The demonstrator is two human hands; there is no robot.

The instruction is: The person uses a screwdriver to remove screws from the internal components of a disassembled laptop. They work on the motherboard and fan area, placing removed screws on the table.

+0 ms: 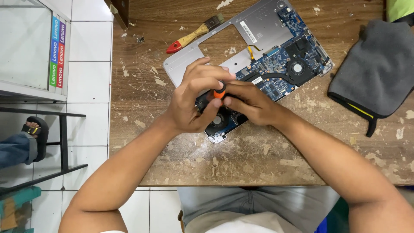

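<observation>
An opened laptop base (pixel 258 30) lies on the worn wooden table (pixel 258 159), its blue circuit board (pixel 284 64) and cooling fans exposed. Both hands meet over the laptop's near corner. My left hand (pixel 196 101) curls around the top of an orange-handled screwdriver (pixel 220 92) that stands upright on the board. My right hand (pixel 248 103) pinches the same screwdriver's handle from the right. The screwdriver's tip is hidden beneath my fingers. A round fan (pixel 217 121) shows just below my hands.
A small paintbrush with a red and yellow handle (pixel 194 34) lies at the far left of the laptop. A dark grey cloth pouch (pixel 375 73) sits at the right. Another person's sandalled foot (pixel 34 133) rests by a metal rack at the left, on white floor tiles.
</observation>
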